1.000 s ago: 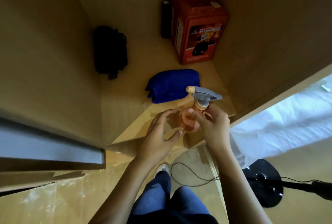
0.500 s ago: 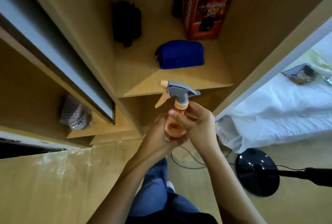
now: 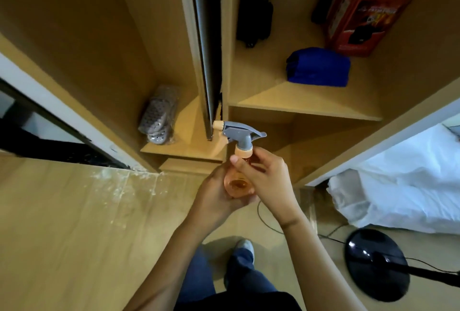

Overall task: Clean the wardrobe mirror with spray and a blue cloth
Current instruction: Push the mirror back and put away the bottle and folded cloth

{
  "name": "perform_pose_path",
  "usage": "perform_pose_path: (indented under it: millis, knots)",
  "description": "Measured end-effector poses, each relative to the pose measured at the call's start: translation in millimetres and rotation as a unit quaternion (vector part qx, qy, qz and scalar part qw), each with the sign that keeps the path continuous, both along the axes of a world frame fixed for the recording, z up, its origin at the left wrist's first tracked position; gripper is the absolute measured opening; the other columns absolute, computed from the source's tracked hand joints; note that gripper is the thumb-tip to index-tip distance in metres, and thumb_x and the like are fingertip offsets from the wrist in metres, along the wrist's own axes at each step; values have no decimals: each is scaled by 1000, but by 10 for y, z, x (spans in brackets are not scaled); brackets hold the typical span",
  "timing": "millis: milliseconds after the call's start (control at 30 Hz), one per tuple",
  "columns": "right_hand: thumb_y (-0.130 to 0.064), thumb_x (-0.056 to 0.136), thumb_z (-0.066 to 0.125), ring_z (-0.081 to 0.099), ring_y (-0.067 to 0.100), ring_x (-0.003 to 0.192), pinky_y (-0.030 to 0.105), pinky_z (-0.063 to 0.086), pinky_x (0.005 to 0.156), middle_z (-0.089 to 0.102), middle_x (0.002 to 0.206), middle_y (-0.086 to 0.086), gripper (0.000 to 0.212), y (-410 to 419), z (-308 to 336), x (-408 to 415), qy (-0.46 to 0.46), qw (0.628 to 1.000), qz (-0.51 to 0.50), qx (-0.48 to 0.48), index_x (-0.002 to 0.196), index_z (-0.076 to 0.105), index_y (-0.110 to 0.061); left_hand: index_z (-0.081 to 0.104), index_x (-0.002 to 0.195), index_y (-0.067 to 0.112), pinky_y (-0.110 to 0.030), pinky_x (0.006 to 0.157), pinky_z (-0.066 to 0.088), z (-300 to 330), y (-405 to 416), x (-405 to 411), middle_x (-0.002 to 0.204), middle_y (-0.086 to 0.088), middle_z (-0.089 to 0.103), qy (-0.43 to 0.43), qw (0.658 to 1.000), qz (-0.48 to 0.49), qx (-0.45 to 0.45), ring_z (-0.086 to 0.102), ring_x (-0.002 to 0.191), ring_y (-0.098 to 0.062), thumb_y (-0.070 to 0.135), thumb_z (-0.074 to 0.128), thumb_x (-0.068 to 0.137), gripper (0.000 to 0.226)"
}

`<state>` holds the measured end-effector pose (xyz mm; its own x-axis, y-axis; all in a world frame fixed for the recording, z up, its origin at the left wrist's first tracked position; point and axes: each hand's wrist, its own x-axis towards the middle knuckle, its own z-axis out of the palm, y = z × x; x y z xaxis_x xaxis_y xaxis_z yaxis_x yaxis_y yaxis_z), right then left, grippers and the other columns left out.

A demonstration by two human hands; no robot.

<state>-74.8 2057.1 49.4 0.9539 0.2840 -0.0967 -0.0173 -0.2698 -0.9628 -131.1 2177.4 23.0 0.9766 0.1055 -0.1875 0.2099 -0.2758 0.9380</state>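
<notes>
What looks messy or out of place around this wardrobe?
A whitish powdery smear is scattered over the wooden floor at the wardrobe's base, like dust or a spill. The blue cloth lies neatly folded on its shelf.

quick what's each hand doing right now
Left hand: holds the spray bottle round its base.
Right hand: fingers curled round the bottle's neck.

Light wooden wardrobe shelves (image 3: 306, 109), pale wood floor (image 3: 62, 223), white bedding (image 3: 403, 186) at right, black fan base (image 3: 375, 264)
</notes>
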Motion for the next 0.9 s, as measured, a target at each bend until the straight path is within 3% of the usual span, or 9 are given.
perform_pose_path:
  millis: [133, 233, 333, 467, 567, 733, 900]
  knots:
    - [-27, 85, 74, 61, 0, 68, 15, 47, 61, 66, 72, -8, 12, 478, -60, -154, 11, 1000, 7, -7, 81, 65, -20, 51, 110, 43, -6, 76, 45, -18, 438, -203, 101, 24, 65, 4, 1000, 14, -15, 60, 96, 12, 8, 85, 68, 63]
    - [-29, 85, 73, 66, 14, 75, 28, 52, 68, 70, 77, -1, 15, 917, -97, -301, 28, 1000, -3, 2, 86, 69, -15, 53, 107, 41, -7, 75, 46, -52, 889, -326, 97, 23, 67, 18, 999, 11, -26, 62, 93, 11, 8, 85, 68, 61]
    - [-29, 86, 72, 68, 12, 78, 29, 54, 71, 72, 81, -2, 13, 1334, -118, -412, 27, 999, -4, 17, 89, 70, -16, 55, 110, 41, -15, 81, 50, -88, 1330, -416, 102, 20, 69, 14, 1000, 4, -17, 63, 97, 5, 13, 87, 67, 61]
    - [-31, 88, 70, 68, 17, 83, 36, 55, 76, 72, 85, 1, 18, 1801, -203, -499, 21, 1000, -3, 13, 96, 70, -14, 55, 114, 40, -12, 80, 47, -157, 1824, -503, 103, 19, 68, 10, 1000, 1, -19, 63, 96, 6, 13, 86, 67, 62]
    - [-31, 90, 68, 68, 12, 86, 35, 56, 79, 72, 88, -4, 19, 2046, -294, -485, 24, 1000, -1, -1, 101, 69, -15, 56, 115, 37, -21, 83, 52, -239, 2095, -483, 104, 15, 70, 17, 1000, 0, -26, 65, 96, 2, 15, 87, 66, 62]
    - [-32, 89, 69, 68, 18, 87, 45, 56, 82, 71, 86, -3, 15, 2300, -473, -227, 46, 998, -24, -31, 95, 68, -18, 59, 114, 34, -32, 87, 54, -410, 2323, -213, 105, 11, 71, 41, 999, -1, -35, 66, 97, -4, 35, 85, 55, 64]
    - [-32, 89, 69, 68, 18, 91, 47, 54, 87, 72, 91, -1, 17, 2436, -747, 312, 64, 997, -21, -39, 98, 69, -18, 58, 116, 28, -31, 87, 54, -583, 2429, 314, 109, 5, 69, 54, 998, -9, -32, 65, 100, -7, 25, 86, 59, 64]
